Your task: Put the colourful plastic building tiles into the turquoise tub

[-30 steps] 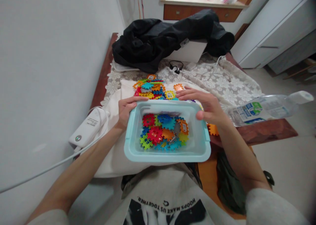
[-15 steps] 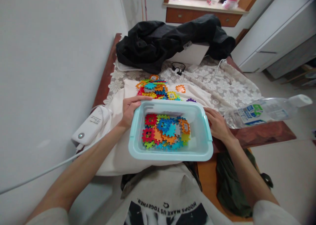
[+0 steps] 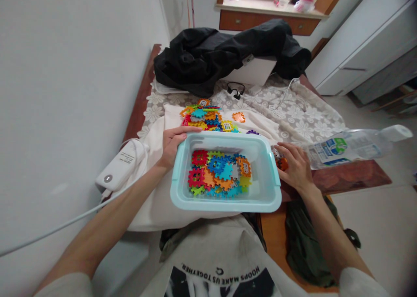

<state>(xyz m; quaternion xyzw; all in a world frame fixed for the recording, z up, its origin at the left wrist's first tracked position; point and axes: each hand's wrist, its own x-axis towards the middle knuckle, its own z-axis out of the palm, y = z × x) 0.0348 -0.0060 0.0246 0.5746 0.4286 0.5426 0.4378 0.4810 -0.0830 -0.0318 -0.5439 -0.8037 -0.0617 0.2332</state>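
A light blue plastic tub is in front of me, with several colourful interlocking building tiles in red, blue, orange, green and grey lying in it. My left hand is closed on the tub's upper left corner, its index finger stretched along the back rim. My right hand is beside the right rim, fingers bent and thumb apart from them. Between it and the tub some orange and white pieces show, partly hidden by the fingers. Behind the tub lies a heap of similar tiles, with a single orange tile to its right.
A large clear bottle lies on its side at the right table edge. At the left are a white power bank-like device and its cable. A black jacket covers part of a laptop; black earphones lie before it.
My right hand has let go of the tub's right rim and moved slightly right, its fingers spreading, uncovering orange and white pieces. My left hand and the tub have hardly moved.
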